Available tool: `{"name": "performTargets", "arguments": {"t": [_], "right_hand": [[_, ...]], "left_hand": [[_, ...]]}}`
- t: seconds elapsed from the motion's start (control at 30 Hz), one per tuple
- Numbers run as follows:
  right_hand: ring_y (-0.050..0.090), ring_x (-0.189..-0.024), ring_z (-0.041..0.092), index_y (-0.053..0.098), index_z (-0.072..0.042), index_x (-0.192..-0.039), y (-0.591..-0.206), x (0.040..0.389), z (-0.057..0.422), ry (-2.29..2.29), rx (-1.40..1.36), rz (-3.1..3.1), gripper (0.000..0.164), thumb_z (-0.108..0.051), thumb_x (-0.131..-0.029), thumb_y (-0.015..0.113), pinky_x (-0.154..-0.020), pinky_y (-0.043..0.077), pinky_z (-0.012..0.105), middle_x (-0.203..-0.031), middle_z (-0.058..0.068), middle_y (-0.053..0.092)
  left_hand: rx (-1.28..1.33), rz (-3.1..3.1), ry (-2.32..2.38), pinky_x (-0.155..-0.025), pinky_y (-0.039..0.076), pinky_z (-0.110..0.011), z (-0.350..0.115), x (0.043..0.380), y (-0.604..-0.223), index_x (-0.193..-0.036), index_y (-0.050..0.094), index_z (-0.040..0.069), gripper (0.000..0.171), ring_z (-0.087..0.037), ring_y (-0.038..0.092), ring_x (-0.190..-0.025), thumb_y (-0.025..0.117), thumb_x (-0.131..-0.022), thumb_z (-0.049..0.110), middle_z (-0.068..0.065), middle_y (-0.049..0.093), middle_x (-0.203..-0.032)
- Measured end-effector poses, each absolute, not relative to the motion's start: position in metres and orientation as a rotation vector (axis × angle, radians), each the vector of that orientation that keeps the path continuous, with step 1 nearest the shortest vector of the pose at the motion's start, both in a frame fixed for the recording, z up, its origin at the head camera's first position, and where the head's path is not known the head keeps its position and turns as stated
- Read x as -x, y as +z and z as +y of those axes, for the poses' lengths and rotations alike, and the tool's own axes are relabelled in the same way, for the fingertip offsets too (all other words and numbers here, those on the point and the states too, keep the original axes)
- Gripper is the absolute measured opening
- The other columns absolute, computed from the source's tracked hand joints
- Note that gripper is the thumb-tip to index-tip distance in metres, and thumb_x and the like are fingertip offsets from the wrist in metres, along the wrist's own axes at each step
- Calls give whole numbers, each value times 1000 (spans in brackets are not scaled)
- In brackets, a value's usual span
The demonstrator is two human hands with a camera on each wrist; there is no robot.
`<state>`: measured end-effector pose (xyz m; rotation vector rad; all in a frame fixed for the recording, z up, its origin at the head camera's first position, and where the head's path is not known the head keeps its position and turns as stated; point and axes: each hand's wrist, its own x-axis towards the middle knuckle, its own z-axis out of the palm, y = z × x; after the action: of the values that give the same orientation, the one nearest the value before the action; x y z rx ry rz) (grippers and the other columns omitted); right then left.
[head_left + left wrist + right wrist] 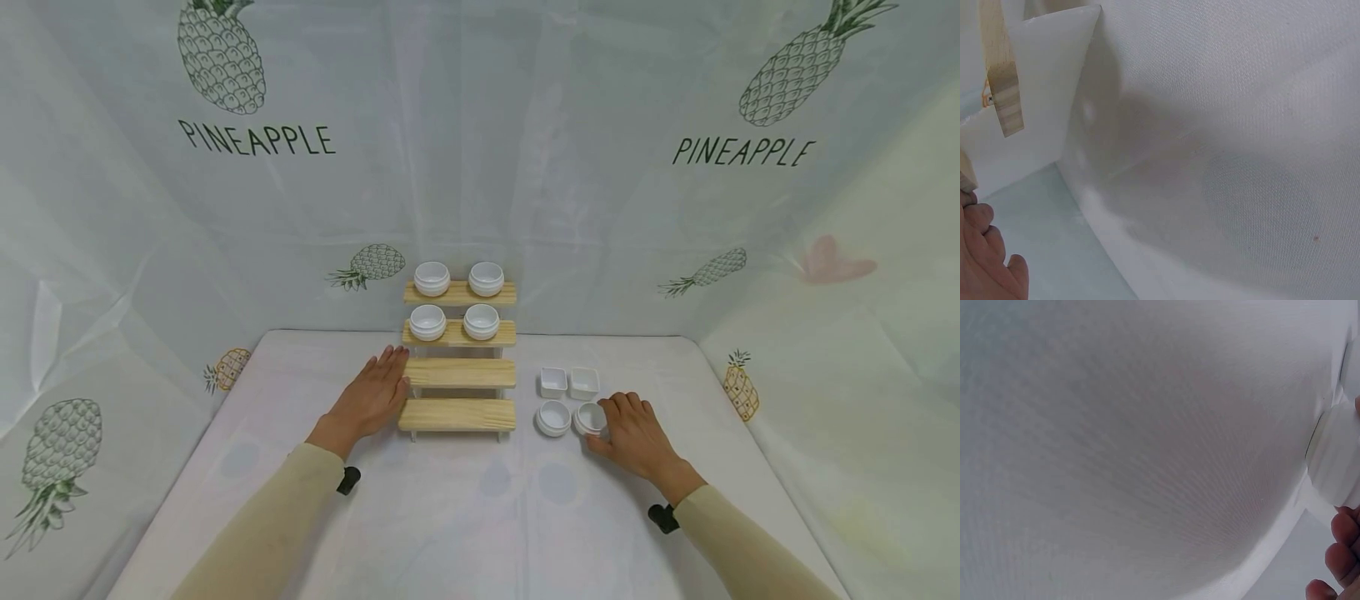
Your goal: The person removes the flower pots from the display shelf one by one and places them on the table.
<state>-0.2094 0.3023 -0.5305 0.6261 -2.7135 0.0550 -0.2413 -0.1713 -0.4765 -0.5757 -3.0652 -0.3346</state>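
A stepped wooden shelf [459, 373] with white side supports stands in the middle of the table. My left hand [369, 393] lies against its left side, fingers stretched toward the back; in the left wrist view, the fingers [980, 215] are at a wooden board's end. Over on the right, my right hand [636, 435] grips a small round white bowl [589, 419], thumb on the near side and fingers on the far side. The right wrist view shows that bowl's ribbed side [1334, 453] between the thumb and fingertips. Another round bowl [553, 417] stands just left of it.
Two square white dishes [553, 382] stand side by side behind the round bowls. The shelf's top tier holds two round white bowls [432, 279], and the tier below holds two more [427, 323]. A pineapple-print curtain [480, 167] hangs behind the white-covered table [450, 517].
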Motion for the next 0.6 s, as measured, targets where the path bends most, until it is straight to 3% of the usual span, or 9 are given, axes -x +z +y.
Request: {"name": "performTargets", "arguments": {"t": [0.33, 0.6], "right_hand": [[48, -98, 30, 61, 0, -115, -528, 209, 303, 71, -616, -2730, 64, -53, -79, 71, -77, 40, 42, -105, 12, 58], [49, -96, 34, 61, 3, -116, -501, 221, 294, 126, -675, -2597, 65, -50, -78, 70, -76, 40, 43, -106, 16, 59]], "left_hand": [[574, -3067, -335, -124, 14, -49, -172, 241, -476, -157, 10, 6, 62, -29, 9, -153, 15, -107, 42, -11, 13, -164], [576, -3060, -349, -124, 15, -50, -171, 240, -475, -157, 11, 5, 62, -30, 11, -152, 16, -107, 41, -12, 15, -164]]}}
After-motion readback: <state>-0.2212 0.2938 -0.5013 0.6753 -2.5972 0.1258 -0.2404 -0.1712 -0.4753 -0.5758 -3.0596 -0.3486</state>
